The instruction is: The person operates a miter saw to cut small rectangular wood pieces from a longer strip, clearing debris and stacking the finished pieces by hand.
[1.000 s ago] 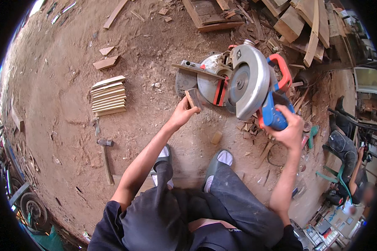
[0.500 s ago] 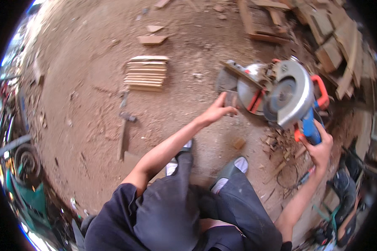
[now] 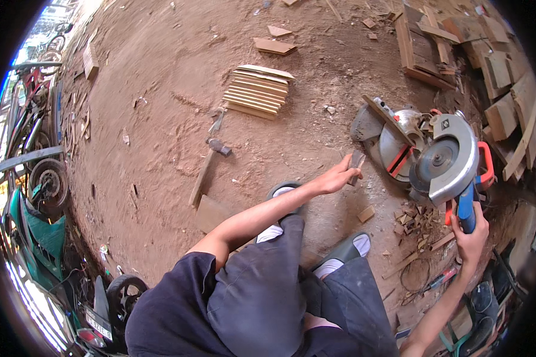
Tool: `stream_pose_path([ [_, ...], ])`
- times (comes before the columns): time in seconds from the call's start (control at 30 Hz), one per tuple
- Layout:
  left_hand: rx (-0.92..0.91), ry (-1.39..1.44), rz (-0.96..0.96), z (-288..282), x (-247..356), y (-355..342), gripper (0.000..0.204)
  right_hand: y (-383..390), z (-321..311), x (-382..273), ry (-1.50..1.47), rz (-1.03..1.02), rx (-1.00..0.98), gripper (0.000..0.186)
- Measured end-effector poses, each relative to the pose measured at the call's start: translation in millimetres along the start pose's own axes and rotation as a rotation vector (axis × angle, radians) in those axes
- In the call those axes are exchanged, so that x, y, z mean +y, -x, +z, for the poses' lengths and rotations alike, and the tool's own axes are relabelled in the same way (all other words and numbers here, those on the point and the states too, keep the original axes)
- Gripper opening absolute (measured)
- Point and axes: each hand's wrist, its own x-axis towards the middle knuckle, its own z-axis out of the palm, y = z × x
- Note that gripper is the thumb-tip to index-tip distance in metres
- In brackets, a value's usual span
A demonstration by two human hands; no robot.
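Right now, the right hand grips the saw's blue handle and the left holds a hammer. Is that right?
Not quite: in the head view, the left hand holds a small piece of wood; the hammer lies on the ground. The right hand does grip the blue handle of the saw.
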Motion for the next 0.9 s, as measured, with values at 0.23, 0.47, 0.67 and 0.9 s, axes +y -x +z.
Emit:
stream_pose_path([
  [0.23, 0.269, -0.187, 0.117, -18, -14, -15, 0.065, -1, 4, 3, 0.1, -0.02, 0.126, 0.046],
  [0.47, 0.111, -0.45, 0.098, 11, 39, -37, 0.061, -1, -1, 6, 0.128, -0.036, 0.162, 0.048],
  [0.67, 0.138, -0.899, 0.651, 23, 40, -96, 0.082, 0, 3, 4, 0.125, -0.029, 0.187, 0.047],
  [0.9, 0.213, -0.956, 0.47, 34, 61, -101, 0.071, 2, 6, 11, 0.138, -0.03, 0.216, 0.052],
])
